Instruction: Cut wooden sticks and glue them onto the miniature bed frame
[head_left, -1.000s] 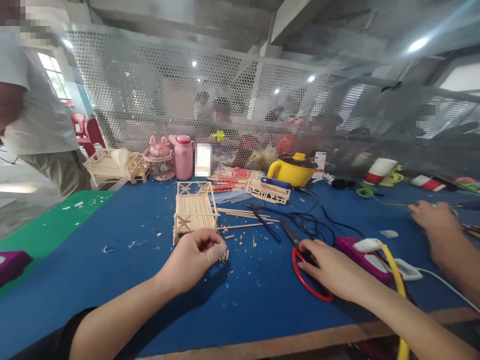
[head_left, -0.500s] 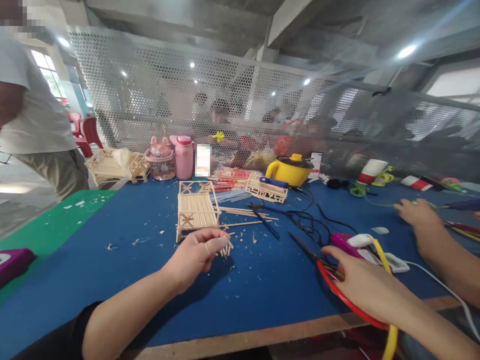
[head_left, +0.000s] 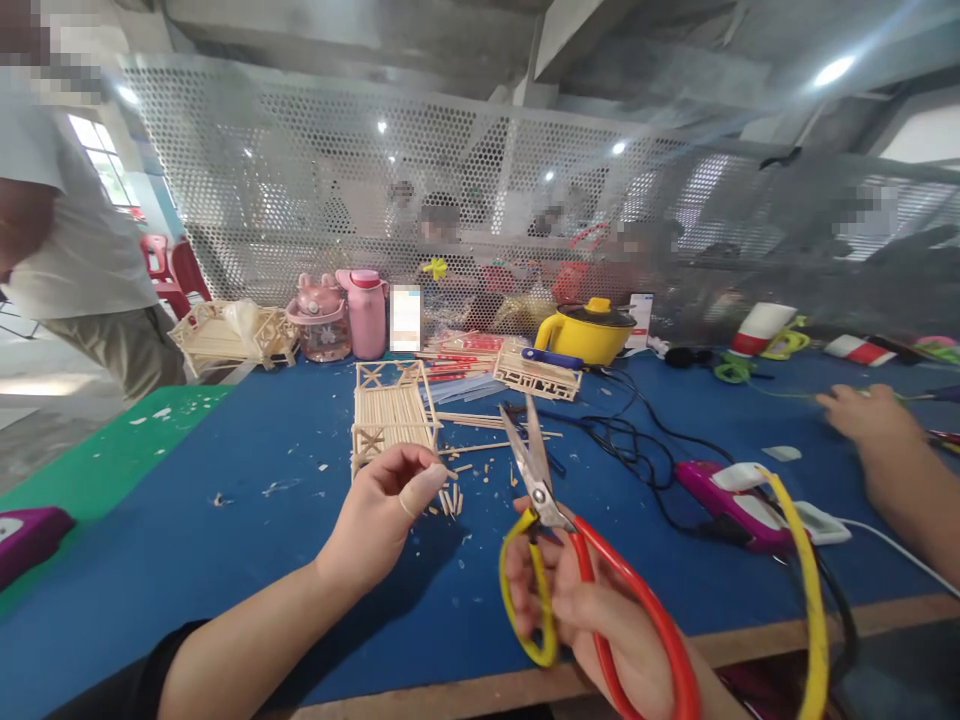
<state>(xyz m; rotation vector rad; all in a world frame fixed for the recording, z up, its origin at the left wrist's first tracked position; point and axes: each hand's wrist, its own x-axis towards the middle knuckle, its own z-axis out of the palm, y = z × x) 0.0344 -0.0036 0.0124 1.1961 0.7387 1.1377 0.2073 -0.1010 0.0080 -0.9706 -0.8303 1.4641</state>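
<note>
My right hand [head_left: 607, 610] grips a pair of scissors [head_left: 541, 490] with one red and one yellow handle. Their blades are slightly apart and point up and away from me. To the left, my left hand [head_left: 382, 515] is closed with thumb and forefinger together; anything between them is hidden. Short cut pieces of stick [head_left: 450, 500] lie on the table just beyond its fingertips. Behind that hand stands a small bed-like frame of wooden sticks [head_left: 394, 405], its near corner partly covered by my fingers. Longer wooden sticks [head_left: 472, 447] lie to its right.
A second stick model [head_left: 536, 378] carries a blue-handled tool [head_left: 553, 358]. Farther back are a yellow pot [head_left: 592, 335], pink bottles [head_left: 367, 315] and another stick model [head_left: 232, 340]. Black cables [head_left: 622, 440] and a purple power strip [head_left: 731, 505] lie right. Another person's hand [head_left: 862, 410] works at far right.
My right hand has lifted the scissors from the table on the right and brought them left, blades now parted. My left hand has shifted slightly; the short stick pieces now show beyond its fingertips.
</note>
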